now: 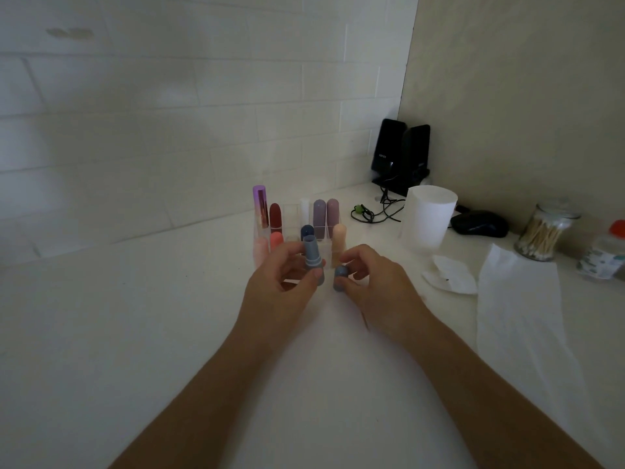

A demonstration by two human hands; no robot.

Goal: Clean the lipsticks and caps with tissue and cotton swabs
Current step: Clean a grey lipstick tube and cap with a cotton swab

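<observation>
Left grip point(284, 277) holds the grey lipstick point(311, 256); right grip point(373, 282) pinches its cap point(340, 278), just before the organizer point(291, 216).

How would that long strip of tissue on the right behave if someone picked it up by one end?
The tissue strip would probably droop limply: it looks thin and lies flat on the table. It is likely very light, so a push might crumple it rather than slide it whole.
</observation>
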